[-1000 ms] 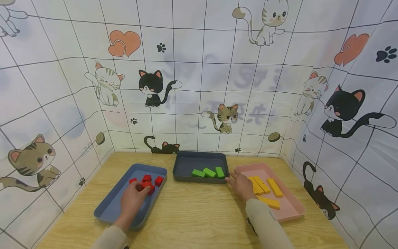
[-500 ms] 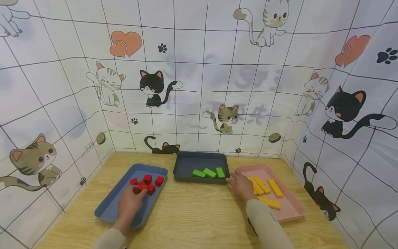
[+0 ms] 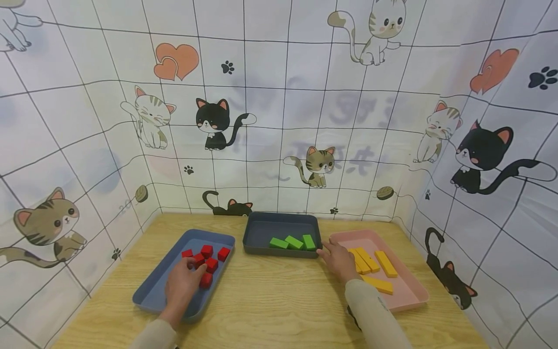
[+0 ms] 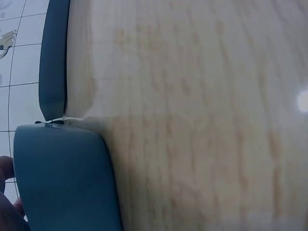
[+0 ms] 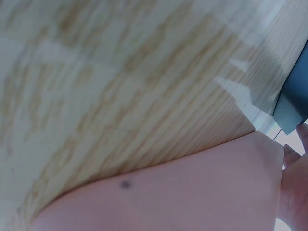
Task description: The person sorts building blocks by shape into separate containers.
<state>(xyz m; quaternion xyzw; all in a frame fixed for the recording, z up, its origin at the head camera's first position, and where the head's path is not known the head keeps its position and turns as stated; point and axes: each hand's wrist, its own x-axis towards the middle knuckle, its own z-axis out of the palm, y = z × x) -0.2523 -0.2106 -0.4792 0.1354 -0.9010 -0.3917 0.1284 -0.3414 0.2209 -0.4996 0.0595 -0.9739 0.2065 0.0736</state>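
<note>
My left hand (image 3: pixel 179 283) hovers over the blue tray (image 3: pixel 152 291), thumb and fingers parted. One red cube (image 3: pixel 199 260) shows beyond the gap between them, and another red cube (image 3: pixel 206 280) lies beside the thumb. Several more red cubes (image 3: pixel 211 265) lie loose around the fingertips. Across the table, my right hand (image 3: pixel 339 261) has its fingers extended, with the fingertips at the right corner of the dark grey tray (image 3: pixel 266 227). Its wrist passes over the left edge of the pink tray (image 3: pixel 410 295). Both wrist views show mostly table and tray walls.
Three green blocks (image 3: pixel 294 243) lie along the front of the dark grey tray. Several yellow bars (image 3: pixel 385 264) lie in the pink tray, partly behind the right hand. A wooden table (image 3: pixel 279 300) carries all the trays, with a cat-print cloth (image 3: pixel 270 121) around it.
The left hand has drawn back slightly to the left and let go of a red cube. A red cube now shows beside the thumb. The right hand stays where it was.
</note>
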